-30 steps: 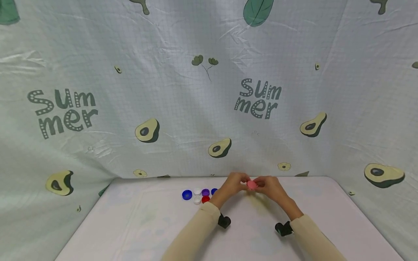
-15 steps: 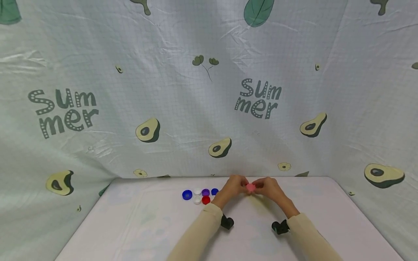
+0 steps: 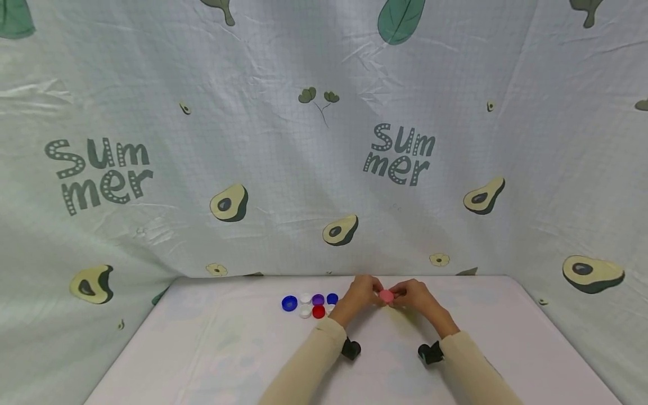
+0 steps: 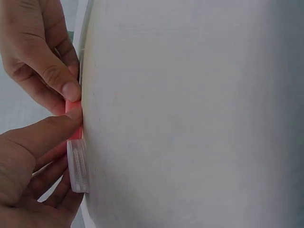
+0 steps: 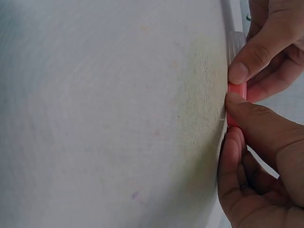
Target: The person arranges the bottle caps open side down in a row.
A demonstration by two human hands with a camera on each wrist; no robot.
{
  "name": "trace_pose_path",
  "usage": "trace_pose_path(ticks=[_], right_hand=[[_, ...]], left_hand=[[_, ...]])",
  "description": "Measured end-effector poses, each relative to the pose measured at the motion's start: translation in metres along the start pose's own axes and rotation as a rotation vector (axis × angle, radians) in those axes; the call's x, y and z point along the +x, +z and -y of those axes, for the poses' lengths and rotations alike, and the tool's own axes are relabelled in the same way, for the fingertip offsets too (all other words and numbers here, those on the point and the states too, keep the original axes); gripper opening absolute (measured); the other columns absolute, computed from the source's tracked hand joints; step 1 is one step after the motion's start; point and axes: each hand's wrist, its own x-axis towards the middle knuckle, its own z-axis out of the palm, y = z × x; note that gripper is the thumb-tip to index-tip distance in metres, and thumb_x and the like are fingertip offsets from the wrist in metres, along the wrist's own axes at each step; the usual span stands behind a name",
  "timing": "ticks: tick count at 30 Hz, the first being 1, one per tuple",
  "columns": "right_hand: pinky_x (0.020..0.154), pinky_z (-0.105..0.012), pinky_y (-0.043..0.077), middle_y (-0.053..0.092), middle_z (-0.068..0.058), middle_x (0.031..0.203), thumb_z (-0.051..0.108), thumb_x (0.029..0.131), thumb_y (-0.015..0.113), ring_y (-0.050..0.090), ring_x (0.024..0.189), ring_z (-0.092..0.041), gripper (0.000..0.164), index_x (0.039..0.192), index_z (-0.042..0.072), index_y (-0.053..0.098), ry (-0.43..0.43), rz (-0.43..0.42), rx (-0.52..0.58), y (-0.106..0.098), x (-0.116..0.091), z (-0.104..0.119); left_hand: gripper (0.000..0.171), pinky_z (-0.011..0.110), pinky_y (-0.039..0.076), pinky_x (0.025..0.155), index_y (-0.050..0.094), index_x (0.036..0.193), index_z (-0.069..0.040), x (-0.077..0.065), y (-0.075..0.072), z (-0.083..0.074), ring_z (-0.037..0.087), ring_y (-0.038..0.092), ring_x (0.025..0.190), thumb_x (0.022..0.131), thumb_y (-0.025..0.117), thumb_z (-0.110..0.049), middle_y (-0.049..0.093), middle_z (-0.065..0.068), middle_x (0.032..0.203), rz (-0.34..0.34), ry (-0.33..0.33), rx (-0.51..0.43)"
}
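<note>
Both hands meet at a pinkish-red bottle cap (image 3: 386, 296) near the back of the white table. My left hand (image 3: 361, 295) pinches its left side, thumb on the near face. From the other side my right hand (image 3: 414, 296) pinches it between thumb and fingers. In the left wrist view the cap (image 4: 73, 105) stands on edge, low at the tabletop. Right beside it is a ridged whitish cap (image 4: 78, 166), close to the left fingers; whether they touch it I cannot tell. Fingers cover much of the red cap.
Left of the hands, caps lie in two rows: a larger blue one (image 3: 289, 304), white (image 3: 305, 311), purple (image 3: 318, 300), red (image 3: 318, 311) and a smaller blue one (image 3: 332, 298). A patterned curtain (image 3: 283, 169) hangs behind the table (image 3: 212, 343).
Both hands and the pinkish-red cap have come slightly nearer and a little left. The grip on the cap looks the same. More of the small blue cap shows beside the left arm.
</note>
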Motion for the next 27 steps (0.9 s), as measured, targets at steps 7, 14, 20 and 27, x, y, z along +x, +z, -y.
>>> trace_pose_path(ticks=[7,14,20,27], right_hand=[[0.076,-0.033,0.055,0.073,-0.005,0.088,0.003,0.081,0.083,0.063,0.08,-0.014,0.025,0.104,-0.004,0.076,-0.028,-0.026,-0.026,0.006,0.002,-0.005],[0.073,-0.032,0.053,0.069,-0.002,0.085,0.002,0.081,0.083,0.061,0.079,-0.015,0.031,0.11,-0.003,0.073,-0.068,-0.061,-0.068,0.009,-0.009,0.0],[0.079,-0.04,0.056,0.069,-0.011,0.096,-0.002,0.083,0.079,0.063,0.089,-0.024,0.04,0.121,-0.005,0.067,-0.096,-0.121,-0.049,0.0,-0.017,0.011],[0.087,-0.041,0.058,0.07,-0.017,0.109,0.001,0.087,0.078,0.066,0.098,-0.027,0.036,0.122,-0.002,0.069,-0.259,-0.111,0.018,0.012,-0.015,0.047]], left_hand=[[0.024,0.026,0.053,0.081,0.074,0.098,-0.001,-0.002,0.001,0.0,0.016,0.057,0.084,0.08,0.088,-0.009,0.067,0.004,0.09,0.002,0.053,0.107],[0.046,0.036,0.047,0.107,0.068,0.122,0.001,-0.023,-0.026,0.015,0.029,0.058,0.121,0.081,0.087,-0.012,0.063,0.013,0.126,-0.026,0.14,0.185],[0.049,0.049,0.047,0.105,0.06,0.132,0.003,-0.055,-0.09,0.034,0.038,0.056,0.123,0.089,0.079,-0.011,0.059,0.019,0.133,-0.025,0.181,0.062],[0.046,0.05,0.051,0.1,0.061,0.129,0.004,-0.091,-0.148,0.069,0.041,0.059,0.119,0.088,0.079,-0.006,0.063,0.023,0.127,-0.07,0.104,0.073]])
